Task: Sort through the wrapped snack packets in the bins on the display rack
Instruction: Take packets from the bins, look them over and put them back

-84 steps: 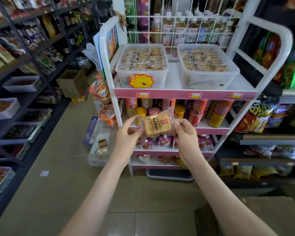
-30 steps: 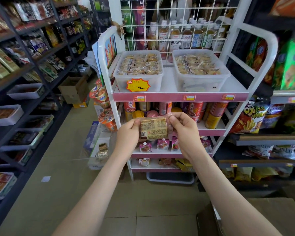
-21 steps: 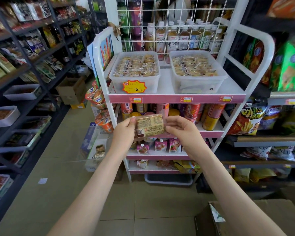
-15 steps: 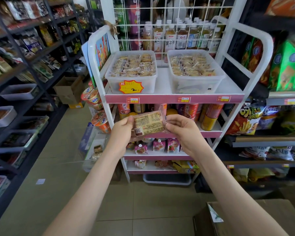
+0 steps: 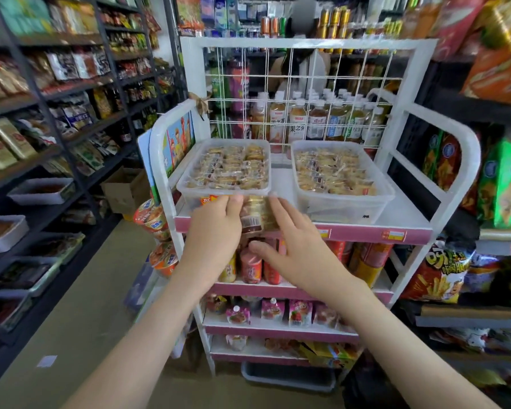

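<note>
A wrapped snack packet (image 5: 255,215), barcode side towards me, is held up against the front wall of the left clear bin (image 5: 189,191). My left hand (image 5: 216,231) grips its left edge. My right hand (image 5: 295,252) lies with straight fingers against the packet's right edge, thumb spread below it. The left bin holds several wrapped packets (image 5: 230,166), and the right clear bin (image 5: 345,206) holds several more (image 5: 331,172). Both bins stand on the top shelf of the white and pink display rack (image 5: 366,233).
Cans stand on the rack's second shelf (image 5: 250,267), with pouches (image 5: 272,311) on the shelf below. Drink bottles (image 5: 316,119) stand behind the wire grid. Cup noodles (image 5: 151,215) hang at the rack's left. Dark shelving (image 5: 42,119) lines the left aisle, and snack bags (image 5: 508,184) fill the right.
Both hands have lifted the packet from the second-shelf level up to the front of the left bin. My right fingers have straightened. The view has tilted up and come closer to the rack.
</note>
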